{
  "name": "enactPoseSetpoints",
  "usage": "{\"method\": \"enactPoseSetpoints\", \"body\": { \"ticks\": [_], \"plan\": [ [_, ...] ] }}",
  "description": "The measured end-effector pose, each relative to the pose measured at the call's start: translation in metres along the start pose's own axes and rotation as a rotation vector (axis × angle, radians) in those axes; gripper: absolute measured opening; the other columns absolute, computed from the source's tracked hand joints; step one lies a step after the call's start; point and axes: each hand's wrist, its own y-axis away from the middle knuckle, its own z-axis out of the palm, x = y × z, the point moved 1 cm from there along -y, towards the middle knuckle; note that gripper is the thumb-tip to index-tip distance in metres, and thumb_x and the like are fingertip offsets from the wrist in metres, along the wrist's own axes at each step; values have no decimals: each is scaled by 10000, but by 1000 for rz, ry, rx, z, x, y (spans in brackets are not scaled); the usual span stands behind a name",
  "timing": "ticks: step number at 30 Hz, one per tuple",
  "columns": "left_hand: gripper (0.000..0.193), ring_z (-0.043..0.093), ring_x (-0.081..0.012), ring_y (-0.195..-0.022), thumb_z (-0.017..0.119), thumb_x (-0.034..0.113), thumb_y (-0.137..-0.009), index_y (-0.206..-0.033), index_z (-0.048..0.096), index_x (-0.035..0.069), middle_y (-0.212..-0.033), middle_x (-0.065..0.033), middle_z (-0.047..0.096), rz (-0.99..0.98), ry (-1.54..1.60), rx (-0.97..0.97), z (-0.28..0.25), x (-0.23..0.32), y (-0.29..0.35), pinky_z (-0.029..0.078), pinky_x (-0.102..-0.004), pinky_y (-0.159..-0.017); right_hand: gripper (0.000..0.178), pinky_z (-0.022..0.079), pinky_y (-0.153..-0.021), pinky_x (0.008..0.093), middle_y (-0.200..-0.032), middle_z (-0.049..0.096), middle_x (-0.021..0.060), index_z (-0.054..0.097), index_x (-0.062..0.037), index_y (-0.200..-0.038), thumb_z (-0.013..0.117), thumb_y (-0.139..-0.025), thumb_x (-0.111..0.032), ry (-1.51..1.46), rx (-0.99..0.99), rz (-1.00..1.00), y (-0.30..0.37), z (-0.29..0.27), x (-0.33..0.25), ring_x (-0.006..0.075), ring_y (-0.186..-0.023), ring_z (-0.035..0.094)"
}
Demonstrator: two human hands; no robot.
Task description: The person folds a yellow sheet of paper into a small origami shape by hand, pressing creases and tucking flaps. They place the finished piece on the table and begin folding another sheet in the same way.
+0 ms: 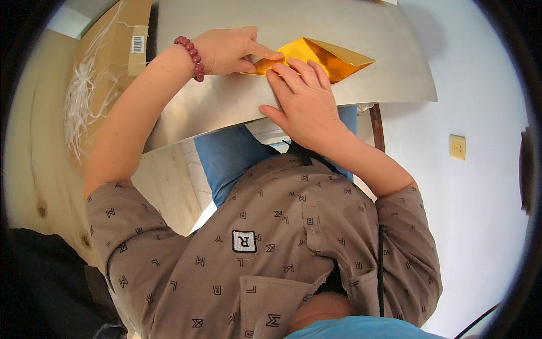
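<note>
A sheet of shiny gold foil paper (339, 62), folded into a pointed, boat-like shape, lies on the metal tabletop. My left hand (231, 50) has the paper's left end between its thumb and outstretched index finger; the other fingers are curled. From the near side, my right hand (307, 101) rests its extended fingertips on the middle of the paper, thumb spread apart over the table. Part of the fold is hidden beneath these fingers. The paper's right end stands up in a peak, its inner face showing.
The silver tabletop (197, 107) has a curved-looking near edge close to my body. At its left stands a cardboard box (116, 42) with white stringy strands (82, 99) hanging over it. A white wall with an outlet (457, 147) is at the right.
</note>
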Motion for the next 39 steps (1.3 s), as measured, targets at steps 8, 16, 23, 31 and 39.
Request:
{"method": "enactPoseSetpoints", "body": {
  "ticks": [8, 16, 23, 31, 39],
  "plan": [
    [569, 654, -257, -966, 705, 195, -966, -1488, 595, 392, -1079, -63, 573, 29, 11, 15, 1, 0, 1, 544, -359, -875, 530, 363, -1146, 492, -1318, 606, 106, 671, -35, -1278, 792, -858, -335, 93, -95, 78, 38, -47, 26, 321, -1333, 499],
    [550, 645, -255, -971, 684, 178, -973, -1488, 607, 355, -1062, -74, 585, 44, 19, 23, 2, -4, 2, 536, -360, -882, 486, 378, -1118, 486, -1348, 596, 117, 667, -37, -1272, 798, -864, -267, 88, -95, 133, 50, -63, 30, 327, -1318, 514],
    [557, 626, -265, -994, 674, 160, -967, -1494, 608, 329, -1075, -94, 598, 14, 49, -37, 1, -5, -2, 528, -354, -896, 590, 302, -1225, 507, -1506, 557, 140, 559, -25, -1436, 730, -939, -291, -60, -106, -69, 27, -38, 15, 306, -1428, 488],
    [558, 638, -306, -1026, 705, 190, -942, -1490, 597, 208, -1106, -130, 634, -50, -109, 365, 14, 20, 19, 532, -387, -926, 621, 296, -1233, 518, -1510, 563, 127, 530, -47, -1469, 719, -941, -313, -74, -146, -36, 31, -12, 15, 270, -1451, 477],
    [832, 533, -318, -1387, 720, 487, -911, -1540, 452, 13, -1475, -185, 570, -203, 111, 733, 85, 137, 29, 377, -471, -1153, 624, 246, -1248, 589, -1470, 591, 166, 558, -24, -1410, 727, -827, -169, -143, -193, -56, 25, -19, 18, 324, -1448, 495]
  ]
}}
